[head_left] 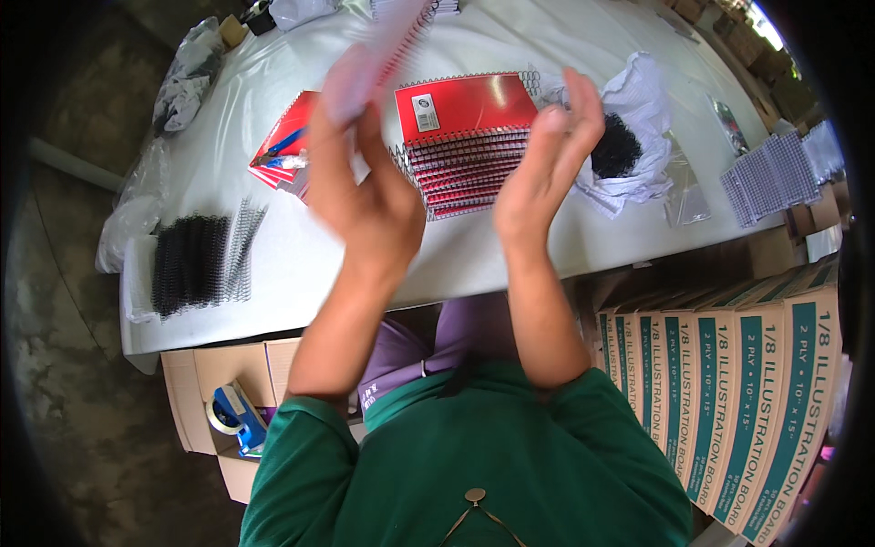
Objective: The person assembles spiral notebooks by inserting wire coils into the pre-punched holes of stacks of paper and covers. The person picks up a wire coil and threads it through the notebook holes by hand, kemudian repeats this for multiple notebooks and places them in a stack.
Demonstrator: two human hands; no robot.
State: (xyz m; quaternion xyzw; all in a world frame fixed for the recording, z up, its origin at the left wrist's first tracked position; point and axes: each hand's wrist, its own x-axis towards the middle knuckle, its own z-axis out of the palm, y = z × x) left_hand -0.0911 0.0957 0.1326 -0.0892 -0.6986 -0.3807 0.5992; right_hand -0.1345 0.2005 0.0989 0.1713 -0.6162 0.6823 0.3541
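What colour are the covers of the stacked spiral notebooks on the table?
Red, seen in the head view: the stacked spiral notebooks.

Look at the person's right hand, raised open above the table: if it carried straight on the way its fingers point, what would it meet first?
The right hand points up and away over the table. Probably first the crumpled white bag holding black coils, though depth is unclear; it may pass above it.

Single head-worn fisheye view, looking steeply down from close above the wearer's chest onto a white table (273, 264); straight edges curve near the rim.
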